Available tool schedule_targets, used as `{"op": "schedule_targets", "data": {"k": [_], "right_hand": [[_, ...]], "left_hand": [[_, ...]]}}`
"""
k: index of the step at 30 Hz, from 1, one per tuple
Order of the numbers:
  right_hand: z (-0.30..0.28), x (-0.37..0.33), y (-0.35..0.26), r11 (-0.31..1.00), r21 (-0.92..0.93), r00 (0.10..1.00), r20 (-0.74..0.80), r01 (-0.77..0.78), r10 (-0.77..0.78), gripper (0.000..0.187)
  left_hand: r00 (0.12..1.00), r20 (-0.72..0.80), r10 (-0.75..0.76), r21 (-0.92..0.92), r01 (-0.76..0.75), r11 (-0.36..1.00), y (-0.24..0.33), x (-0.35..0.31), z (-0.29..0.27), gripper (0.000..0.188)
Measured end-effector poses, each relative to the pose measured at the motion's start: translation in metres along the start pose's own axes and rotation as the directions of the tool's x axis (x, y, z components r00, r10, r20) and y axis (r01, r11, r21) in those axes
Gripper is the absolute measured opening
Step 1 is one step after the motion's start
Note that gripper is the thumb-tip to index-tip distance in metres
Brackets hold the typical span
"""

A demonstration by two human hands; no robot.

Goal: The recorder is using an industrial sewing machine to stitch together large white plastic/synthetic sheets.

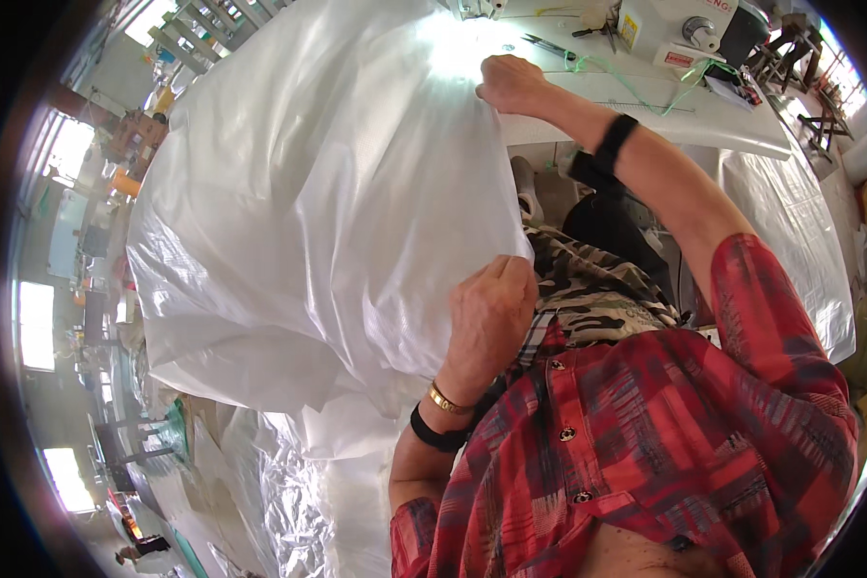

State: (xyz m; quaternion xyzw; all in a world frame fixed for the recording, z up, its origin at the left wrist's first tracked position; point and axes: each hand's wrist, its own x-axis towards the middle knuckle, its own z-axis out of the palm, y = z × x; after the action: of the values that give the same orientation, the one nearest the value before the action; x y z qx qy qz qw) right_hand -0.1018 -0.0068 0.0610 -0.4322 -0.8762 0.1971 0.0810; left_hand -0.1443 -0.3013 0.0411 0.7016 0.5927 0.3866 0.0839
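Observation:
A large sheet of white, translucent plastic-like material (289,193) spreads over the table and hangs in folds to the left. My left hand (494,306) is closed on its edge, close to my lap. Farther off, my right hand (512,85) grips the same edge beside the bright lamp glow under the sewing machine head (477,8). Between both hands the edge runs fairly straight. The fingertips of each hand are partly hidden, and glare washes out the sheet near the machine.
The white sewing machine body (679,29) stands at the far right, its handwheel facing me. Tweezers (547,45) and tangled green thread (636,91) lie on the white tabletop (742,125). Silvery sheeting (790,202) hangs at the right. Crinkled clear plastic (294,491) lies at lower left.

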Motion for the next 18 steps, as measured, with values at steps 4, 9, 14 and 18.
{"op": "schedule_targets", "data": {"k": [4,9,14,18], "right_hand": [[-0.003,0.027,-0.011,0.968,-0.250,0.977,-0.211,-0.037,-0.017,0.017],[0.004,0.031,-0.019,0.954,-0.247,0.968,-0.222,-0.170,0.115,0.020],[0.013,-0.012,-0.023,0.951,-0.292,0.981,-0.187,-0.099,0.044,0.019],[0.026,-0.035,-0.030,0.936,-0.341,0.993,-0.104,-0.083,0.050,0.019]], "left_hand": [[0.999,-0.038,0.029,-0.047,-0.031,0.998,0.009,0.007,-0.005,0.008],[0.994,-0.051,0.097,-0.110,-0.102,0.989,0.012,0.017,0.005,0.012],[0.995,-0.019,0.103,-0.063,-0.104,0.993,0.003,0.011,0.014,0.014],[0.995,-0.010,0.099,-0.056,-0.100,0.993,-0.005,0.006,0.022,0.013]]}}
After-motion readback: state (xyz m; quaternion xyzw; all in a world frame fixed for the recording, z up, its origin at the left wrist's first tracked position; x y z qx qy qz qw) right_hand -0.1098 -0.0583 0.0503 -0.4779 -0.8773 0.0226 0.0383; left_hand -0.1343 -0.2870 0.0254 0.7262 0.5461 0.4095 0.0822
